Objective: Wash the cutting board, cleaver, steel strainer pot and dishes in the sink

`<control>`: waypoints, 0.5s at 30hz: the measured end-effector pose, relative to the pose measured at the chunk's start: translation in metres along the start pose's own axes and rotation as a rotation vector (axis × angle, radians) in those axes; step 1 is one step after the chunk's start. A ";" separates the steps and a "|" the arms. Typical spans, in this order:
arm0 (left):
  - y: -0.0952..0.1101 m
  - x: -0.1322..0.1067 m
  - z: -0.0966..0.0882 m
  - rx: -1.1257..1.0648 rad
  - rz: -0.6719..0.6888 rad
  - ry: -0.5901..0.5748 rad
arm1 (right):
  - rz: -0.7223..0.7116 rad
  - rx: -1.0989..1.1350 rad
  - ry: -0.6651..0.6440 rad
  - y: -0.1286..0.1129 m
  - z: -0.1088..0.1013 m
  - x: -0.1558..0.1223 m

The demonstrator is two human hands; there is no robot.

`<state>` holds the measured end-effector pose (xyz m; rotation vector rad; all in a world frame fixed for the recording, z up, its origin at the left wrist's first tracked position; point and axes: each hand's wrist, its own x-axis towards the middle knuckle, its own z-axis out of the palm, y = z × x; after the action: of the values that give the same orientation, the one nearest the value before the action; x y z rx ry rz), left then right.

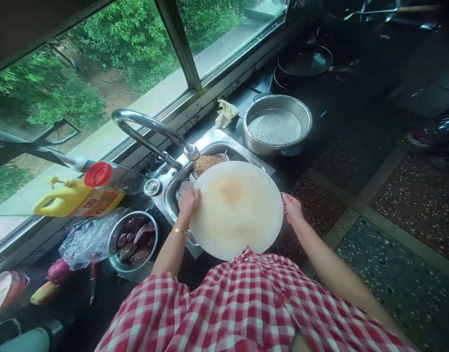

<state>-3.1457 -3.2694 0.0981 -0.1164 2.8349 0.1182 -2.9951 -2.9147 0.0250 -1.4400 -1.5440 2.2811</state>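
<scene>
A large round white cutting board (pixel 242 220) with a tan stain is held between my two hands in front of my body, tilted over the near side of the sink (pixel 219 139). My left hand (pixel 189 201) grips its left edge, and a gold bangle circles that wrist. At the opposite edge, my right hand (pixel 292 208) has its fingers closed on the rim. Behind the board, a brown scrubber-like bundle (pixel 208 164) and some dishes show in the basin, partly hidden. The chrome faucet (pixel 153 124) arches over the sink.
Right of the sink stands a metal steamer pot (pixel 278 122), with a cloth (pixel 226 113) beside it and a dark pan (pixel 305 61) behind. To the left are a metal bowl of dark chunks (pixel 132 241), a knife (pixel 93 281), a plastic bag (pixel 87 242) and a yellow jug (pixel 72 199).
</scene>
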 end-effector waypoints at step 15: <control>0.102 0.124 -0.004 -0.086 0.379 -0.088 | 0.320 -0.093 -0.358 0.031 -0.032 -0.081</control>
<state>-3.2744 -3.1772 0.0718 0.3996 2.7299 0.3181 -2.9130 -2.9463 0.0529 -1.4535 -1.6221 2.8208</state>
